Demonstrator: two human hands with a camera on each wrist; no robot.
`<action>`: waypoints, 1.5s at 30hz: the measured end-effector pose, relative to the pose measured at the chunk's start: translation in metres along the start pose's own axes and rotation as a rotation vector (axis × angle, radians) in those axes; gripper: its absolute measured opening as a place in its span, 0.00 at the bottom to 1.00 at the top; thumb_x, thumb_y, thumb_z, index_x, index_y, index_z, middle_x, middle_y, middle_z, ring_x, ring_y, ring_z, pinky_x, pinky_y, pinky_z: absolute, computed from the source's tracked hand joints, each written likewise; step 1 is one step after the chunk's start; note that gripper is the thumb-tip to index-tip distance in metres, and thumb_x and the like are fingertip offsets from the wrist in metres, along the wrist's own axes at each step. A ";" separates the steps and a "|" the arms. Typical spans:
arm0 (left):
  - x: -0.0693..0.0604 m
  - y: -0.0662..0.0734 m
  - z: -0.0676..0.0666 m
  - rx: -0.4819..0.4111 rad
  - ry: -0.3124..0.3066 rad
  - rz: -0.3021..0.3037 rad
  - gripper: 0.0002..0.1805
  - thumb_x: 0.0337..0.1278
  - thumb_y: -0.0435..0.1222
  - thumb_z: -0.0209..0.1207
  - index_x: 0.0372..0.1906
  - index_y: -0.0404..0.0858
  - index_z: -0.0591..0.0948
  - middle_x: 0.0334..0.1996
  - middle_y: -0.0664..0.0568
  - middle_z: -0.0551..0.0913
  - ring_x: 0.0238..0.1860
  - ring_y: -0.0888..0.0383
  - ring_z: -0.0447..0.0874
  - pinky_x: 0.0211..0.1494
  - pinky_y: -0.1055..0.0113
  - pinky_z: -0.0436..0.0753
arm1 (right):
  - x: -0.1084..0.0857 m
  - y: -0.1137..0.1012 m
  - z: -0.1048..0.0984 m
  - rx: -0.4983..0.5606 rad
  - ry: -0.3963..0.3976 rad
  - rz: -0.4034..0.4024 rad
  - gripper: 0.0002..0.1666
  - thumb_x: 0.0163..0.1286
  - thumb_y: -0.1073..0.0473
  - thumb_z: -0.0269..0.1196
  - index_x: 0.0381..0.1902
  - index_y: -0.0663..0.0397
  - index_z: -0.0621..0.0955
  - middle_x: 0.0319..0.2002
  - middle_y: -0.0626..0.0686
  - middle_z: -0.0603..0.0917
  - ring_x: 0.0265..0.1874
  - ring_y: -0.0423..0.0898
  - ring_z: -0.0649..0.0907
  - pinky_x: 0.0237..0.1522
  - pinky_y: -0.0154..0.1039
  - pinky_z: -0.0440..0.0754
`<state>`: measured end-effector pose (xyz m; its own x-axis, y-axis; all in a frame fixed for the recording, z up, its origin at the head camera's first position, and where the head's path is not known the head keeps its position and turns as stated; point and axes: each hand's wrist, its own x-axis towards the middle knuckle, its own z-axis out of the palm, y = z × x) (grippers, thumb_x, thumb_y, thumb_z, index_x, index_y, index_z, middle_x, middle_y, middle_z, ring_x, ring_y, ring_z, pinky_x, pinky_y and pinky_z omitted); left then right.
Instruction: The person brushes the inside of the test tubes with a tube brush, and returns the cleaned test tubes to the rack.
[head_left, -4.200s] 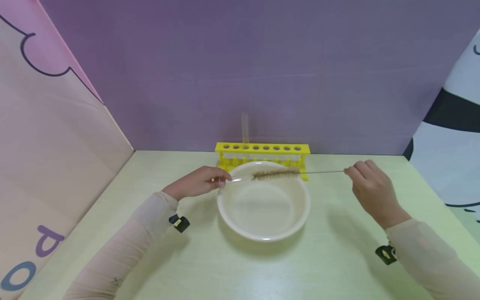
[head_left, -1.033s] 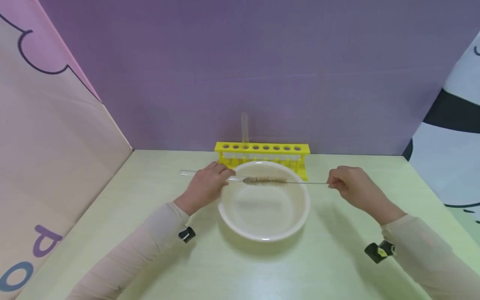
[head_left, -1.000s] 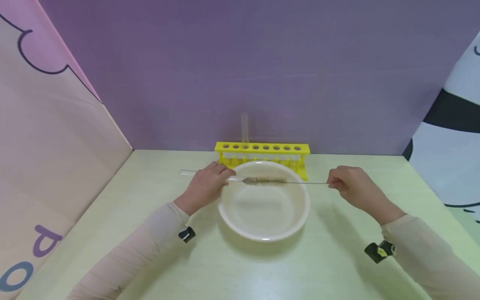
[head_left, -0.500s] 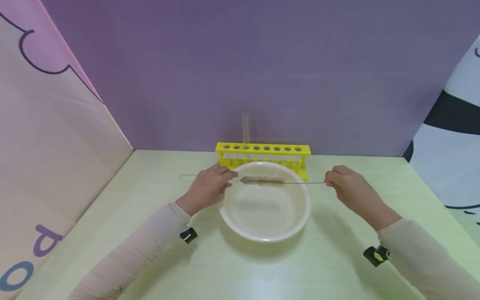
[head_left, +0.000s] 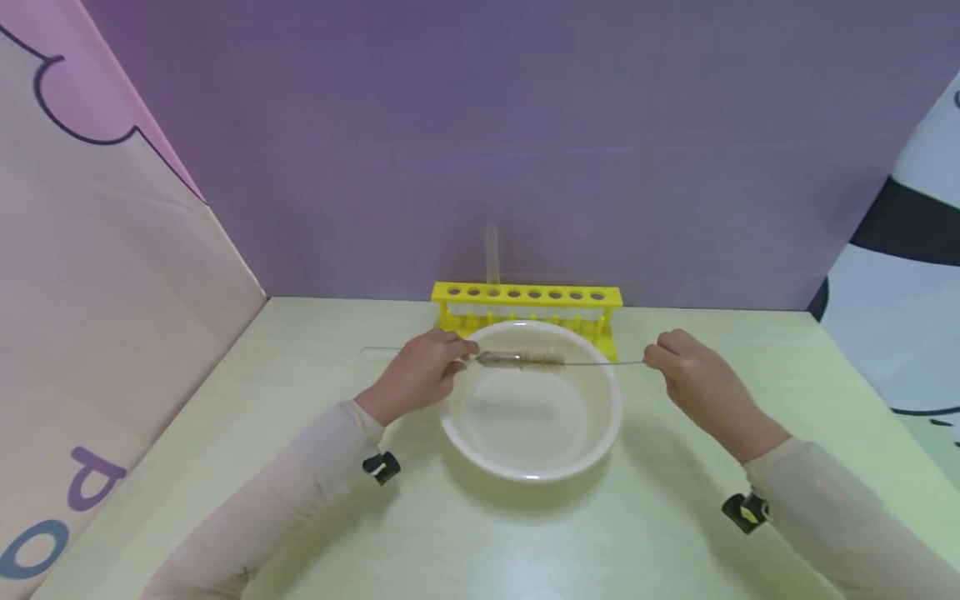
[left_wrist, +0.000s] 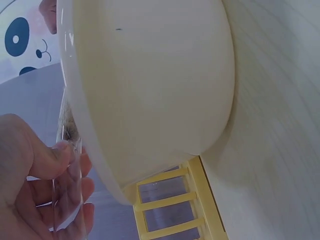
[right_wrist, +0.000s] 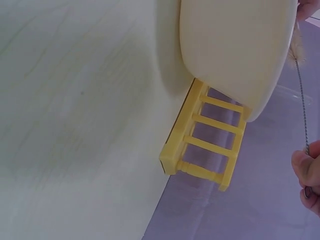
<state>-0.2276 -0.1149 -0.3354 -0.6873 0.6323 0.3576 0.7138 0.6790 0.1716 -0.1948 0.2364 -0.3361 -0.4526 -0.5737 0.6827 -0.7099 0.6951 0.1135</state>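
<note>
"What's in each container?"

"Above the left half of the basin (head_left: 531,479), a clear test tube (head_left: 381,353) is lying nearly level, with part of a test-tube brush (head_left: 543,362) sitting inside its mouth; the remaining bristles are showing outside. On the basin's inner floor I'm seeing a dim shadow. Close behind the basin, a yellow test-tube rack (head_left: 525,302) is holding another tube (head_left: 492,254) upright."

"And the grips?"

"At the basin's left rim, the left hand (head_left: 422,372) is pinching the first tube between thumb and fingers. Right of the basin, the right hand (head_left: 701,387) is gripping the brush's twisted-wire handle."

"What are you losing?"

"The left hand is hiding the tube's middle, and its far end is fading into the table. The basin is covering part of the rack. Both wrist views are cutting the hands off."

"Surroundings?"

"The basin is standing on a pale wood-grain table (head_left: 540,542); behind it, a purple-grey backdrop (head_left: 525,125) is rising."
</note>
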 end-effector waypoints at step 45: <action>0.020 0.007 0.000 -0.251 -0.188 -0.084 0.12 0.65 0.30 0.52 0.48 0.34 0.82 0.36 0.51 0.84 0.35 0.59 0.78 0.44 0.65 0.78 | 0.003 -0.010 0.013 0.044 0.087 -0.024 0.21 0.37 0.88 0.52 0.27 0.65 0.77 0.23 0.56 0.74 0.24 0.52 0.71 0.26 0.41 0.73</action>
<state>-0.2370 -0.0975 -0.3269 -0.7414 0.6516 0.1608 0.6482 0.6331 0.4231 -0.1963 0.2222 -0.3448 -0.3880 -0.5484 0.7408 -0.7439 0.6609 0.0996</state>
